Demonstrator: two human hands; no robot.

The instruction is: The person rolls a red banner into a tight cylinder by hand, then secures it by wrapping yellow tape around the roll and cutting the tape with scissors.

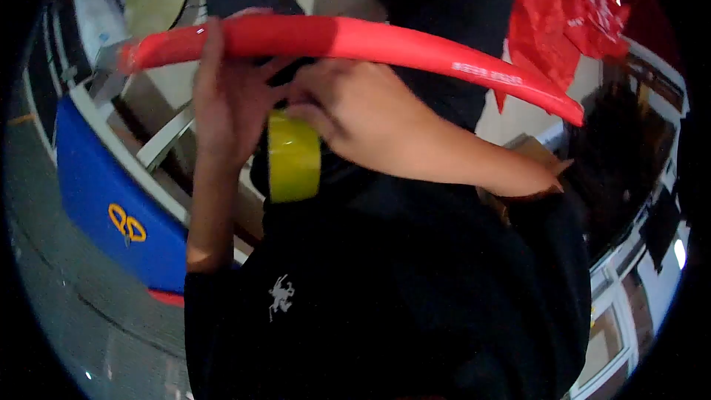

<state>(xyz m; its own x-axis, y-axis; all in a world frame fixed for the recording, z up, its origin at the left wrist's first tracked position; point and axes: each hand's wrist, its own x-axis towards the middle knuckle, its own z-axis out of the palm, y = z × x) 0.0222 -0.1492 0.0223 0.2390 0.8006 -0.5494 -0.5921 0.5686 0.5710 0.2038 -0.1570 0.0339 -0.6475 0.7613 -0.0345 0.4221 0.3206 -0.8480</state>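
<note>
Barely legible — red tube [415, 46] lettering [486, 73] | right hand [342, 100] overlaps yellow tape [294, 159]

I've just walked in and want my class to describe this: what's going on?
Someone's two hands are at work. The left hand holds a long red tube, a digit crossing over it. The right hand holds a yellow roll, possibly tape, close to the tube. Whether any of it is stuck on is too blurred to tell. Red plastic shows beyond the tube.

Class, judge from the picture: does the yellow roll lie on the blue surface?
No, the yellow roll is at the right hand, apart from the blue surface.
</note>
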